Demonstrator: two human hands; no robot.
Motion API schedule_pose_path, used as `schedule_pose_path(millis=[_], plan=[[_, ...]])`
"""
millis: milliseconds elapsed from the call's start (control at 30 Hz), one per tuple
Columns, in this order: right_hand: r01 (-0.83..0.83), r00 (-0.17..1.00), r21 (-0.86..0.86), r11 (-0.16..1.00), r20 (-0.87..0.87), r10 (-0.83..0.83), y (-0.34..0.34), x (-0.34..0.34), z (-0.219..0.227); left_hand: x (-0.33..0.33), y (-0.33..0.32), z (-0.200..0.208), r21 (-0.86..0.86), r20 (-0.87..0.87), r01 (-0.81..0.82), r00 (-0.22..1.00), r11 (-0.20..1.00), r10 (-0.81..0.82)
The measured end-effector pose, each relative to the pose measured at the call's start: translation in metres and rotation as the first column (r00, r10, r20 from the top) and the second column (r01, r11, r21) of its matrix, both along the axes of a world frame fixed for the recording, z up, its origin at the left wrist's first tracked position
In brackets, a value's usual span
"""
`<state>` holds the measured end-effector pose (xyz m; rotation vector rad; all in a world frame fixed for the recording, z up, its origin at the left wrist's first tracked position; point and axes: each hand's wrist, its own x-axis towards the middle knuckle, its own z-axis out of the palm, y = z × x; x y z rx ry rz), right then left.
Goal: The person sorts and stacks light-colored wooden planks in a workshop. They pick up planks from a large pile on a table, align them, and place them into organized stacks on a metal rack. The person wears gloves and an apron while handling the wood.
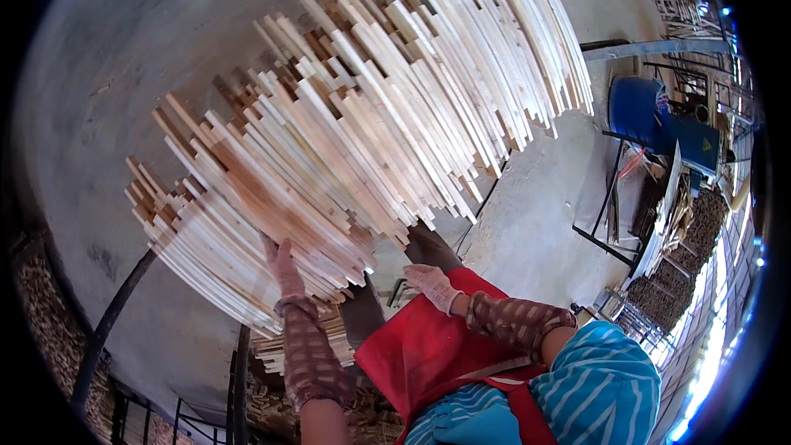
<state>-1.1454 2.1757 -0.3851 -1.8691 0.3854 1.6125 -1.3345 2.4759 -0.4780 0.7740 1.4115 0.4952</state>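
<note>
A wide layer of long, narrow pale wooden strips [354, 132] lies side by side in front of me, their ends uneven. Some strips are browner than others. My left hand [286, 272], in a light knit glove, reaches to the near ends of the strips at the left. Its fingers are stretched out against the wood, partly blurred into it. My right hand [432, 285], also gloved, hovers by the top of my red apron [412, 354], apart from the strips. Its fingers point left, loosely extended, and I see nothing in them.
Below the layer, more stacked strips [305, 342] show beside my left forearm. A dark curved metal bar [111, 321] stands at the left. To the right are a blue barrel [634, 111], a metal frame [606, 239] and a heap of wood pieces [671, 280] on the concrete floor.
</note>
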Motion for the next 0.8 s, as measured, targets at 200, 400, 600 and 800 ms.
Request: schedule_pose_path(millis=[200,400,600,800], plan=[[-0.036,0.984,0.039,0.999,-0.175,0.042,0.000,0.019,0.006,-0.011,0.027,0.013,-0.281,-0.086,0.183,0.973,0.942,-0.215],[0.038,0.974,0.068,0.997,-0.225,-0.022,-0.011,0.013,0.007,-0.040,0.015,-0.038,-0.119,-0.375,0.355,0.849,0.927,-0.373],[0.155,0.983,0.087,0.984,-0.117,-0.145,-0.023,0.019,0.006,0.009,0.007,-0.010,-0.268,-0.392,-0.080,0.920,0.960,-0.032],[0.253,0.866,0.016,0.967,0.443,-0.234,-0.013,0.042,-0.006,0.046,-0.014,0.024,0.036,-0.714,0.368,0.660,0.929,-0.233]])
